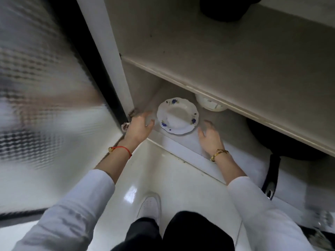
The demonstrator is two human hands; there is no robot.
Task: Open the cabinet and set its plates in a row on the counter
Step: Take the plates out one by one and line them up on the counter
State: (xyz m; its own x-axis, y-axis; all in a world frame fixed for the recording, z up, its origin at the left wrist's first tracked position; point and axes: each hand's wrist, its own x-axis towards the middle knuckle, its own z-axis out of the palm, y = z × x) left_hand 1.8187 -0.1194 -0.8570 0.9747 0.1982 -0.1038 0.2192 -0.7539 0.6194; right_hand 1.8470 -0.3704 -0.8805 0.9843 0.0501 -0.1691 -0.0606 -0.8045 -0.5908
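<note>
A white plate with blue flowers on its rim (pixel 177 115) lies on the bottom shelf (pixel 226 127) of the open cabinet. My left hand (pixel 138 126) hovers just left of the plate, fingers spread, holding nothing. My right hand (pixel 210 136) is just right of it, also open and empty. Neither hand touches the plate. A second white dish (pixel 210 104) sits behind the plate, mostly hidden under the middle shelf (pixel 217 82).
The cabinet's frosted glass door (pixel 45 105) stands swung open at the left. A black frying pan (pixel 282 147) rests on the bottom shelf at the right, its handle (pixel 272 176) sticking out over the edge. A dark pot (pixel 228 8) sits on the upper shelf. White floor tiles (pixel 172 178) lie below.
</note>
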